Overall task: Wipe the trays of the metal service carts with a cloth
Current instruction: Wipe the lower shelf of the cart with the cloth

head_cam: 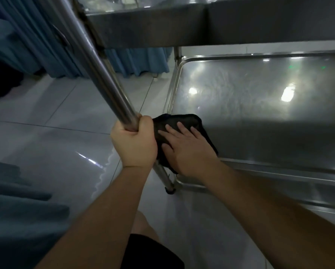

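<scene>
A shiny steel lower tray [250,105] of a metal service cart fills the right half of the head view. A black cloth [182,123] lies on the tray's near left corner. My right hand [186,150] rests flat on the cloth with fingers spread, pressing it against the tray. My left hand [133,140] is closed around the cart's slanted steel leg [104,80], just left of the cloth. An upper tray [182,30] of the cart hangs across the top, and its contents are hard to make out.
Pale glossy floor tiles [56,117] spread to the left and below. Blue pleated cloth skirting [135,63] hangs at the back left. Blue fabric [17,200] lies at the lower left edge. The leg's black foot [170,191] stands on the floor.
</scene>
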`<state>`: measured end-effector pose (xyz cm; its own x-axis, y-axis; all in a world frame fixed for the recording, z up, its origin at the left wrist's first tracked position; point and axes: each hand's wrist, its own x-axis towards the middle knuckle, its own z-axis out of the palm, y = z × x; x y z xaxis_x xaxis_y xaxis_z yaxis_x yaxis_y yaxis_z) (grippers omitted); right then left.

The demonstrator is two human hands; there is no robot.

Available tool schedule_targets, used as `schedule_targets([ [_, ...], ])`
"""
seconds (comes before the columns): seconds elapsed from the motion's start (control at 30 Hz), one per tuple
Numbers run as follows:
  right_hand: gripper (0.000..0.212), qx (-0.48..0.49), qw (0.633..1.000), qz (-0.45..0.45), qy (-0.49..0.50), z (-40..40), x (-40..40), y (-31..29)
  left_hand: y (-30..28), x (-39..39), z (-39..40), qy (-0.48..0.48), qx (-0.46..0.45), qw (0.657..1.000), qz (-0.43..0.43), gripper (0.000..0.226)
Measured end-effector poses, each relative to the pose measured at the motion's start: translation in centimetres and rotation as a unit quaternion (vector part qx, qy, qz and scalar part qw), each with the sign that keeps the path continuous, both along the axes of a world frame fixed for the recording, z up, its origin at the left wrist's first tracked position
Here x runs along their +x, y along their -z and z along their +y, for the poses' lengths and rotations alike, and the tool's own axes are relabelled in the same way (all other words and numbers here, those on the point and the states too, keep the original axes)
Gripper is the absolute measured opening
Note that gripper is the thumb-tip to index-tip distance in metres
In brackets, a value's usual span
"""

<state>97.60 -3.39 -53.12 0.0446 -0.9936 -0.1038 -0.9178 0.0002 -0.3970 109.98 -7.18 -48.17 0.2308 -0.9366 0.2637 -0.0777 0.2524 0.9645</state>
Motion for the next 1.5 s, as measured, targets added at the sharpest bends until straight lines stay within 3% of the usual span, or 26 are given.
schedule_targets([
  [0.3, 0.076, 0.017, 0.985, 0.048, 0.163, 8.5, -11.5, 0.8, -0.3, 0.3, 0.8, 0.013, 0.028, 0.999, -0.014, 0.012],
  [0.4, 0.074, 0.021, 0.984, 0.051, 0.168, 8.8, -11.9, 0.6, -0.6, 0.5, 1.3, -0.002, 0.041, 0.997, -0.059, 0.027],
  [0.57, 0.067, 0.018, 0.985, 0.042, 0.166, 8.8, -11.5, 0.0, 1.0, 1.6, 3.7, -0.038, 0.061, 0.980, -0.187, 0.025],
  [0.67, 0.066, 0.023, 0.988, 0.033, 0.150, 9.3, -11.8, -0.3, 4.3, 0.7, 8.6, -0.103, 0.065, 0.979, -0.165, 0.018],
  [0.77, 0.066, 0.018, 0.989, 0.034, 0.146, 10.7, -13.3, -0.3, 6.9, -1.8, 12.8, -0.008, 0.129, 0.970, -0.207, 0.014],
  [0.87, 0.068, 0.017, 0.984, 0.033, 0.171, 13.3, -17.5, -0.1, 6.7, -6.2, 14.0, 0.124, 0.023, 0.946, -0.299, 0.013],
  [0.97, 0.066, 0.028, 0.973, 0.047, 0.225, 16.8, -23.3, 0.2, 5.3, -11.8, 13.6, 0.197, -0.074, 0.900, -0.381, 0.008],
  [1.13, 0.062, 0.046, 0.936, 0.059, 0.343, 23.1, -32.7, -0.3, 4.4, -19.6, 13.3, 0.258, -0.082, 0.840, -0.470, 0.032],
  [1.27, 0.063, 0.072, 0.910, 0.067, 0.402, 23.5, -34.0, -0.7, 5.0, -23.2, 13.3, 0.254, -0.077, 0.805, -0.530, 0.038],
  [1.33, 0.063, 0.072, 0.921, 0.072, 0.376, 22.2, -32.1, -0.9, 5.2, -24.8, 14.0, 0.254, -0.056, 0.794, -0.549, 0.047],
  [1.5, 0.061, 0.015, 0.984, 0.051, 0.173, 19.6, -27.7, -0.2, 6.6, -26.4, 14.6, 0.251, -0.039, 0.787, -0.562, 0.062],
])
